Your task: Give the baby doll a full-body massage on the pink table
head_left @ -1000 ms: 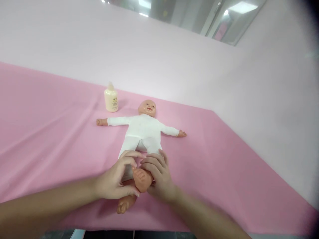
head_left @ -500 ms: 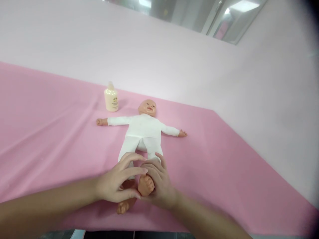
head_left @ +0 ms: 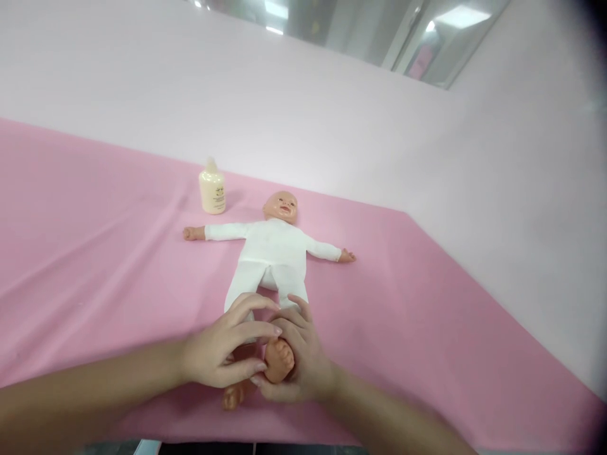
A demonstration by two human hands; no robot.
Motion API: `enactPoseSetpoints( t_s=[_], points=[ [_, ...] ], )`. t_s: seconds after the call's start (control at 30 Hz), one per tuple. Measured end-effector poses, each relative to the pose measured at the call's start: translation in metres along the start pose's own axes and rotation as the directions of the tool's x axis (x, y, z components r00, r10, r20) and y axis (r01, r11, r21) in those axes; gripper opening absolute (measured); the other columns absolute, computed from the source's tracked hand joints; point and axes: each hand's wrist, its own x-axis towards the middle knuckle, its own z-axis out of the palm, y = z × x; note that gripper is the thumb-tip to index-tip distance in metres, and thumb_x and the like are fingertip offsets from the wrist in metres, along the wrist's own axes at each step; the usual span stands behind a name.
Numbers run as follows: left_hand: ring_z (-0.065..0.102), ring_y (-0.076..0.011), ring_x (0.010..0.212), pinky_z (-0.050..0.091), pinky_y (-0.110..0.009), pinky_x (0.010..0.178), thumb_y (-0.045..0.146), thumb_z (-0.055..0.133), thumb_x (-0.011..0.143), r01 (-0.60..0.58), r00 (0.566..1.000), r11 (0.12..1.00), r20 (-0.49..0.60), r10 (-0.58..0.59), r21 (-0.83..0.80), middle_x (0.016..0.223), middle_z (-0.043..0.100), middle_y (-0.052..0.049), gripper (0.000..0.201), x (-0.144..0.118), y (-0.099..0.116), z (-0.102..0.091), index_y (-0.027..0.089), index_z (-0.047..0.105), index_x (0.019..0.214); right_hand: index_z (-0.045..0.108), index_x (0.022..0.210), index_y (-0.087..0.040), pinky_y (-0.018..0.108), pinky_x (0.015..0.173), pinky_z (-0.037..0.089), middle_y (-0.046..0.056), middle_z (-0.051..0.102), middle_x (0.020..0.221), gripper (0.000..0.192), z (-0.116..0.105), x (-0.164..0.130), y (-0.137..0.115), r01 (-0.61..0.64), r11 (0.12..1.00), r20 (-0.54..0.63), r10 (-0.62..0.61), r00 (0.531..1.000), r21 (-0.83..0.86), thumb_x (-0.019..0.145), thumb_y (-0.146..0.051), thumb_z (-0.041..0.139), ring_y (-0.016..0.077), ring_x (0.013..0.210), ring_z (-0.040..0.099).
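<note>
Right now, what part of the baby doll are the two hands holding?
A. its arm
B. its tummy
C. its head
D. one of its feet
D: the left hand and the right hand are wrapped around one bare foot of the doll, while its head, arms and tummy lie untouched on the pink cloth.

I see the doll (head_left: 270, 253) lying on its back on the table (head_left: 427, 328), head away from me. The bottle (head_left: 212, 189) stands behind its arm, left of the head. My left hand (head_left: 222, 351) and right hand (head_left: 303, 357) enclose its foot (head_left: 279, 360) at the near edge.
</note>
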Motion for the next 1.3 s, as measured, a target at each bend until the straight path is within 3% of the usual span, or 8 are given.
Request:
enactPoseSetpoints(
  t_s=[0.2, 0.33, 0.47, 0.77, 0.9, 1.0, 1.3],
  points=[
    [0.043, -0.0295, 0.120, 0.044, -0.050, 0.098, 0.019, 0.053, 0.087, 0.012, 1.000, 1.000, 0.006, -0.012, 0.010, 0.131, 0.039, -0.013, 0.045, -0.0015, -0.0013, 0.0020, 0.027, 0.043, 0.131, 0.050, 0.098, -0.021, 0.044, 0.089, 0.046, -0.001, 0.061, 0.073, 0.038, -0.0012, 0.0006, 0.0013, 0.002, 0.994, 0.027, -0.005, 1.000, 0.105, 0.077, -0.051, 0.060, 0.0196, 0.074, 0.063],
    [0.043, -0.0279, 0.120, 0.044, -0.048, 0.099, 0.012, 0.051, 0.086, -0.035, 0.999, 0.999, 0.028, 0.034, 0.034, 0.132, 0.040, -0.012, 0.046, 0.0004, -0.0009, 0.0025, 0.027, 0.045, 0.129, 0.048, 0.090, -0.022, 0.038, 0.077, 0.050, -0.001, 0.057, 0.068, 0.019, 0.0004, -0.0013, 0.0012, -0.013, 0.985, 0.046, 0.006, 0.999, 0.172, 0.082, -0.038, 0.052, 0.0169, 0.065, 0.058],
    [0.043, -0.0276, 0.119, 0.044, -0.047, 0.099, 0.011, 0.052, 0.084, -0.034, 0.999, 0.999, 0.035, 0.033, 0.029, 0.131, 0.041, -0.013, 0.047, 0.0017, -0.0006, 0.0023, 0.025, 0.045, 0.129, 0.048, 0.093, -0.022, 0.037, 0.078, 0.049, -0.001, 0.057, 0.070, 0.014, 0.0000, -0.0005, -0.0004, -0.011, 0.983, 0.059, 0.000, 0.998, 0.185, 0.081, -0.029, 0.050, 0.0158, 0.064, 0.057],
    [0.044, -0.0295, 0.123, 0.046, -0.049, 0.100, 0.020, 0.062, 0.081, 0.065, 0.997, 0.996, 0.043, -0.063, -0.068, 0.130, 0.042, -0.014, 0.070, -0.0004, -0.0022, 0.0054, 0.026, 0.028, 0.142, 0.047, 0.099, -0.023, 0.035, 0.079, 0.049, 0.000, 0.063, 0.076, 0.020, -0.0020, 0.0010, -0.0026, -0.005, 0.955, 0.023, -0.001, 1.000, 0.297, 0.080, -0.021, 0.048, 0.0161, 0.074, 0.060],
    [0.043, -0.0312, 0.124, 0.046, -0.050, 0.100, 0.033, 0.074, 0.075, 0.107, 0.989, 0.993, 0.113, -0.100, -0.057, 0.132, 0.041, -0.013, 0.083, 0.0003, -0.0024, 0.0057, 0.028, 0.027, 0.143, 0.046, 0.092, -0.024, 0.034, 0.077, 0.049, -0.002, 0.061, 0.071, 0.011, -0.0027, 0.0021, -0.0026, 0.019, 0.952, 0.027, -0.028, 0.999, 0.305, 0.082, -0.020, 0.046, 0.0154, 0.070, 0.058],
    [0.044, -0.0310, 0.123, 0.046, -0.049, 0.101, 0.037, 0.077, 0.072, 0.152, 0.975, 0.988, 0.163, -0.148, -0.013, 0.132, 0.043, -0.013, 0.081, 0.0016, -0.0020, 0.0050, 0.027, 0.033, 0.139, 0.047, 0.092, -0.023, 0.035, 0.079, 0.048, -0.001, 0.062, 0.072, 0.007, -0.0043, 0.0040, -0.0033, -0.003, 0.942, 0.029, -0.007, 1.000, 0.335, 0.087, -0.024, 0.042, 0.0161, 0.074, 0.059],
    [0.050, -0.0285, 0.119, 0.047, -0.046, 0.099, 0.037, 0.071, 0.080, 0.122, 0.986, 0.993, 0.117, -0.120, -0.009, 0.128, 0.051, -0.013, 0.074, 0.0010, -0.0034, 0.0071, 0.025, 0.031, 0.141, 0.052, 0.090, -0.022, 0.038, 0.081, 0.046, 0.000, 0.061, 0.067, 0.032, -0.0063, 0.0019, -0.0027, -0.047, 0.894, 0.036, 0.034, 0.999, 0.445, 0.098, -0.038, 0.025, 0.0166, 0.069, 0.059]
  ],
)
